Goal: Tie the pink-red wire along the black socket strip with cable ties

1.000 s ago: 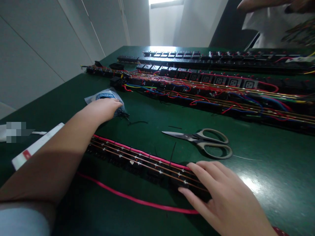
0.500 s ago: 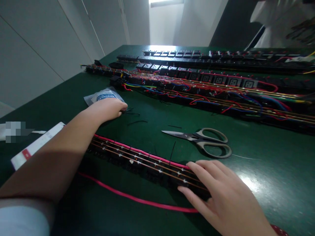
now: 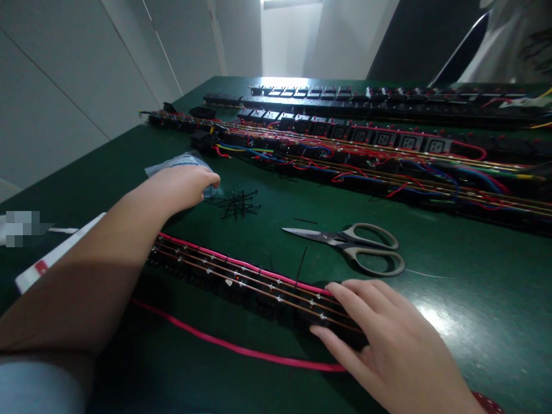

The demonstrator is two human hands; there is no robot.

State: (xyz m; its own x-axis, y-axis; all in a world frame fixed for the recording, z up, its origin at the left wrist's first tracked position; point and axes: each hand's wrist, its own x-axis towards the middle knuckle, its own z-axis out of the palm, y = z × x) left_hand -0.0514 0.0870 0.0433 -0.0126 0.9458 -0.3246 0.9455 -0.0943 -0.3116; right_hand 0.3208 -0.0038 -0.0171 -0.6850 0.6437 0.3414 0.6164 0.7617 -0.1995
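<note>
Left hand: the left hand (image 3: 183, 183) reaches out over the table with fingers curled down at the near edge of a clear plastic bag (image 3: 179, 161). The fingertips are hidden, so a grip on the bag cannot be told.
Cable ties: a loose heap of black cable ties (image 3: 236, 203) lies just right of that hand, crossed every way.
Right hand: the right hand (image 3: 390, 342) lies palm down, fingers spread and flat, pressing on the right end of the near socket strip (image 3: 241, 283); it grips nothing.
Near socket strip: black, face down, copper bars and a pink wire along its back. Its long axis runs slantwise, far end to the left under the left forearm, near end to the right under the right hand. One black tie (image 3: 301, 265) stands up from it.
Pink wire: a loose pink wire (image 3: 241, 348) lies on the table nearer the person, roughly parallel to the strip.
Scissors: grey-handled scissors (image 3: 350, 247) lie beyond the right hand, blades shut, tips pointing left.
Surface: a dark green table (image 3: 474, 276), glossy, with a glare patch at the right.
Farther rows: wired socket strips (image 3: 366, 164) with red, blue and yellow leads cross the table's far half.
Room: pale panelled walls at left; a person's white garment (image 3: 513, 40) at top right.
</note>
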